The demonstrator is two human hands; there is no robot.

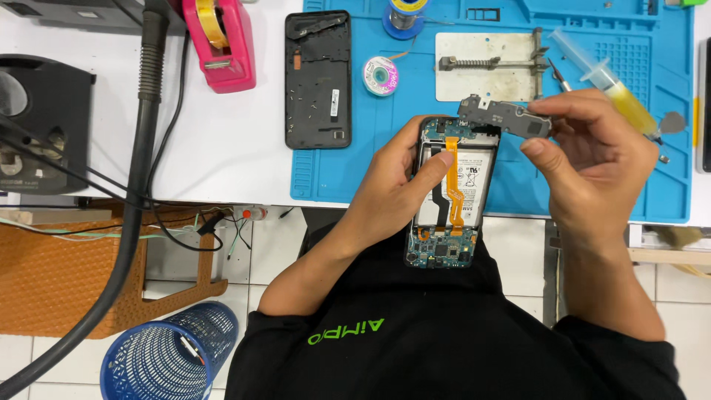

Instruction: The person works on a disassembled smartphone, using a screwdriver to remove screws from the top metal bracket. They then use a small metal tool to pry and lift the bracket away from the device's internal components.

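While the left hand [389, 189] grips the opened phone [448, 194], the right hand [592, 152] pinches a black cover piece [503, 117].

Looking down now, a white table [222, 163] is stretching across the top of the view, with a blue work mat [355, 178] lying over its right half. Below its edge, pale floor tiles [274, 252] are showing under even, bright light. At the left, a brown woven stool [67, 274] is standing, and a blue mesh wastebasket [159, 355] is sitting beside it.
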